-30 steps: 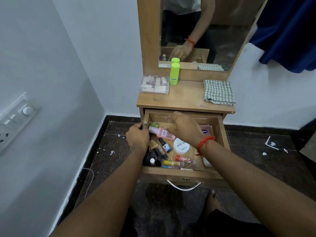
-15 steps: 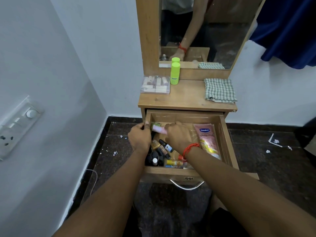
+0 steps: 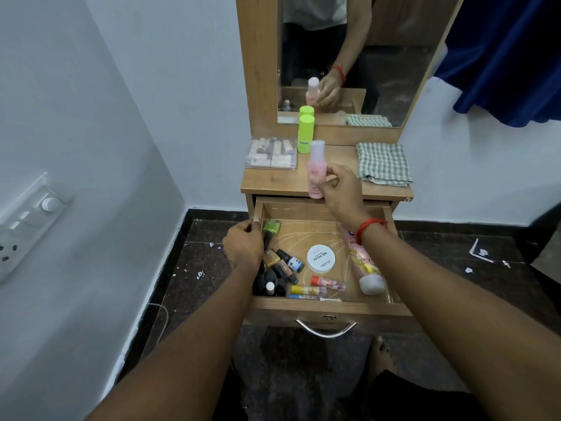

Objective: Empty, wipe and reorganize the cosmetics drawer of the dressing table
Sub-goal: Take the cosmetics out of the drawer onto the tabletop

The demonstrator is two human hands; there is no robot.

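The drawer of the dressing table is pulled out, and many things lie in it. The right hand holds a pink bottle with a white cap. The thumb and the fingers are curled round its lower half, and the bottle stands upright. It is seen over the middle of the front edge of the tabletop. I cannot tell if it touches the wood. A red thread is round the right wrist.

The left hand grips the left wall of the drawer near the back left corner, with the fingers curled over the wall.

In the drawer a green polish lies at the back left corner, just beside the left hand. A group of small dark bottles is along the left wall, down to the front left corner. A white jar sits near the middle. A pink tube lies along the right wall, cap toward the front. Two sticks lie near the front edge.

On the tabletop a clear box is at the back left corner. A lime bottle stands just beside it, at the back edge. A checked cloth lies folded at the right edge. The mirror above shows the right hand and the pink bottle.
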